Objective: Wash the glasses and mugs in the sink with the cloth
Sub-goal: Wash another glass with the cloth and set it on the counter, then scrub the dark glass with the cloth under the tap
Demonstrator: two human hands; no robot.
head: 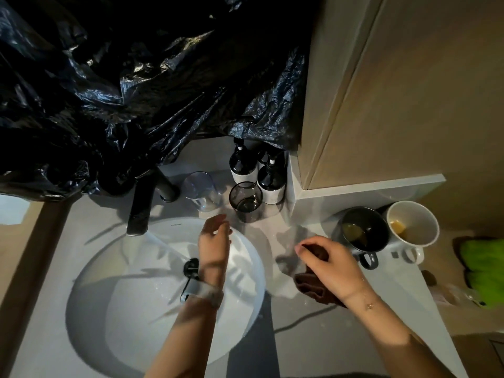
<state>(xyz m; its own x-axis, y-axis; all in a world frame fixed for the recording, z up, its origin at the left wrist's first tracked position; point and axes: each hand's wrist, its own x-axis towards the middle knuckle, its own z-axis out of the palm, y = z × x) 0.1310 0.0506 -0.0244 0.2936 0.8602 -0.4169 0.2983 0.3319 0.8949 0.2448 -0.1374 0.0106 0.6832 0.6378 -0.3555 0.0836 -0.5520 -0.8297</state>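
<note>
right hand point(328, 264) grips brown cloth point(311, 285) beneath it | left hand point(214, 241) relaxed, empty, above sink point(114, 268)

Glasses point(223, 196) behind sink point(114, 282), mugs point(387, 233) right.

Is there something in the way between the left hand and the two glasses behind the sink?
Nothing visible stands in the way. The left hand is open over the far rim of the sink, and only bare counter lies between it and the clear glass and the smoked glass.
</note>
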